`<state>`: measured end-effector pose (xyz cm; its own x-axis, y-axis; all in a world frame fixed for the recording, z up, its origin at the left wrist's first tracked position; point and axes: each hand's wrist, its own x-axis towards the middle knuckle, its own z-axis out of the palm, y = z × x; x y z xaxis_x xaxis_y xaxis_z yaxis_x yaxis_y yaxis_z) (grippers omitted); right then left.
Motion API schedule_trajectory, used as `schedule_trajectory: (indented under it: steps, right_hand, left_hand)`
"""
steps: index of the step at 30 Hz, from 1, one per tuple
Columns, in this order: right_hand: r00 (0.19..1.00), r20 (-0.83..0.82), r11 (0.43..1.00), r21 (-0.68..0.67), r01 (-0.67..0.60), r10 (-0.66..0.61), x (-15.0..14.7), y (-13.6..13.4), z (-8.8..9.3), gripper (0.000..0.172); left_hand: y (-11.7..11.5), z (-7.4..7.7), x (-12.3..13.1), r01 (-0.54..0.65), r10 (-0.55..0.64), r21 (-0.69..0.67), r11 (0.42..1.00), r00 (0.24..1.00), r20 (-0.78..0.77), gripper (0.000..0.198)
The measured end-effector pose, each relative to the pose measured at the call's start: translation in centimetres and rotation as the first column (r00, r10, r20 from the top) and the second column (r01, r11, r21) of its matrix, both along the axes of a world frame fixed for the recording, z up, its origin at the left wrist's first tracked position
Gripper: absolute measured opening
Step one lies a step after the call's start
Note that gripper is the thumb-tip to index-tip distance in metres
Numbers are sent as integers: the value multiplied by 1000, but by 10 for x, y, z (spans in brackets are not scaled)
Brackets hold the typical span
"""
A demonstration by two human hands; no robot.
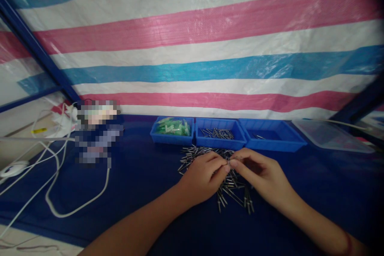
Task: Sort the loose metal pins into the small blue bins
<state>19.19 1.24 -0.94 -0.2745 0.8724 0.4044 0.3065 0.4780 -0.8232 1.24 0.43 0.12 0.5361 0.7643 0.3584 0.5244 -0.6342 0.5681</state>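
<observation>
Over a heap of slim dark-and-silver metal pins (231,192), my left hand (205,174) and my right hand (264,174) meet fingertip to fingertip. Both are closed in a pinch on a small, thin metal piece, mostly covered by the fingers; its exact kind is too small to make out. Just behind the heap, the middle blue bin (220,140) holds several similar metal pins (222,133). In the right blue bin (274,144) lie a few small metal pieces (258,137). Green-and-clear plastic packets (174,127) fill the left blue bin (172,139).
A clear plastic lid (333,136) rests at the right back of the blue table (144,208). White cables (81,210) loop across the left side, near a white rounded device (15,168) and blurred-out items (99,136). A striped plastic sheet (192,64) hangs behind.
</observation>
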Motion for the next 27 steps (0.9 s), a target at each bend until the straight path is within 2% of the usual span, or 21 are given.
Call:
schedule_trajectory:
  steps: [5, 13, 16, 19, 21, 24, 26, 27]
  right_hand:
    - [999, 44, 998, 66, -23, 20, 1, 1, -1, 13]
    - [997, 75, 992, 124, 22, -31, 3, 0, 6, 10]
    - [988, 148, 984, 176, 9, -35, 4, 5, 5, 10]
    - [974, 221, 969, 248, -2, -54, 10, 14, 4, 12]
    - [960, 251, 947, 318, 43, -127, 19, 22, 6, 13]
    - [896, 264, 868, 447, 214, -357, 41, 36, 8, 17]
    - [800, 283, 793, 500, 348, -529, 57, 46, 9, 21]
    - [726, 304, 744, 527, 412, -617, 64, 50, 9, 24]
  left_hand:
    - [0, -2, 2, 18, -17, -15, 1000, 1000, 15, 25]
    - [4, -2, -2, -115, 122, -48, 992, 980, 157, 20]
    - [5, 0, -3, -158, 161, -30, 987, 979, 126, 21]
    - [5, 1, -5, -205, 205, 49, 978, 979, -15, 24]
    - [5, 1, -6, -223, 236, 106, 969, 963, -133, 32]
    - [4, -1, -8, -212, 244, 146, 966, 934, -263, 34]
    - [4, -3, -9, -189, 227, 149, 971, 922, -314, 35]
    - [4, -4, -10, -178, 218, 146, 973, 919, -329, 36]
